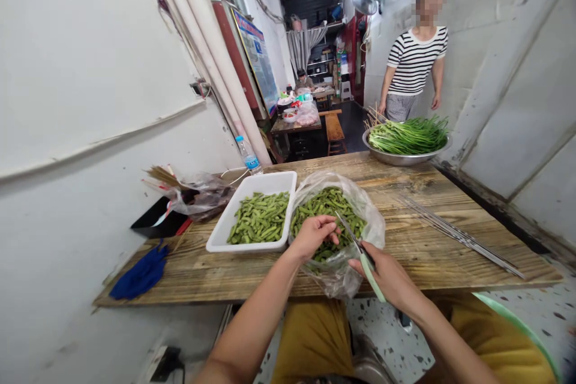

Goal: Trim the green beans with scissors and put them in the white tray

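My right hand [387, 273] grips a pair of scissors [372, 282] with pale green handles. Their blades are parted and point up and left, toward my left fingertips. Over a clear plastic bag [371, 216] full of green edamame pods [330, 198], my left hand [315, 235] has its fingers curled together close to the blade tips. Whatever lies in those fingers is too small or hidden to make out. Left of the bag, touching it, stands a white tray [218, 239] with more edamame pods [260, 218] spread inside.
A metal basin [396, 159] of green chives [409, 135] sits at the back right. Several metal skewers [463, 237] lie on the wooden table [418, 264]. Leftward are a blue cloth [140, 273], a black box [157, 219] and a water bottle [249, 156]. A person [416, 66] stands behind the basin.
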The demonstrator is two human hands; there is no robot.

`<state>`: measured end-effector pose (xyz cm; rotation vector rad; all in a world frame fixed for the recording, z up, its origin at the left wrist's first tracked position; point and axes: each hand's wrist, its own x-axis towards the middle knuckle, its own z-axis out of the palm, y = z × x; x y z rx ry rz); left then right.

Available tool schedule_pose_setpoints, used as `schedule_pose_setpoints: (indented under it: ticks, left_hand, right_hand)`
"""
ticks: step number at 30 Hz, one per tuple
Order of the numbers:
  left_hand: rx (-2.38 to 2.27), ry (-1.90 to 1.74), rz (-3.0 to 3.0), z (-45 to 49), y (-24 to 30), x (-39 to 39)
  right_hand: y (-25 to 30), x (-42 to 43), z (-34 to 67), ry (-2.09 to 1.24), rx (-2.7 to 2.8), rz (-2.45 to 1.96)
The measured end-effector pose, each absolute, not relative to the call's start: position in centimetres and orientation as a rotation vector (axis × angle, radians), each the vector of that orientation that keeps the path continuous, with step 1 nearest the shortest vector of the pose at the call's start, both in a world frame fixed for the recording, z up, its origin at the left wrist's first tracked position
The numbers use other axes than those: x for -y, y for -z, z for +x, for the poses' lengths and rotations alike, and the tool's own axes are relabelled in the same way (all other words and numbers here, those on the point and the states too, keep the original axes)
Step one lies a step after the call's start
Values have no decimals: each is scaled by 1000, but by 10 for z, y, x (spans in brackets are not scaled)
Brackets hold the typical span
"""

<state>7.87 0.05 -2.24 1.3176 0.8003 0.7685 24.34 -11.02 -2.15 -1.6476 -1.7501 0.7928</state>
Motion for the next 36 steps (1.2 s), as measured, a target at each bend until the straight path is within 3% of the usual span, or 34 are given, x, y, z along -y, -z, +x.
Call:
schedule_pose_setpoints:
  ticks: [10, 18, 28, 36]
  left_hand:
    - [-782, -670, 1333, 74, 23, -1]
    - [-1029, -1037, 1324, 76, 31, -10]
    - [-854, -894, 1274, 78, 34, -3]
    - [-876, -791, 1790, 73, 23, 5]
  right_hand:
    - [24, 107, 245, -745, 1770, -1685]
    - [34, 102, 252, -796, 1719, -1700]
    - [26, 106, 245, -728, 1753, -1685]
    - [32, 103, 242, -592, 1832, -1759]
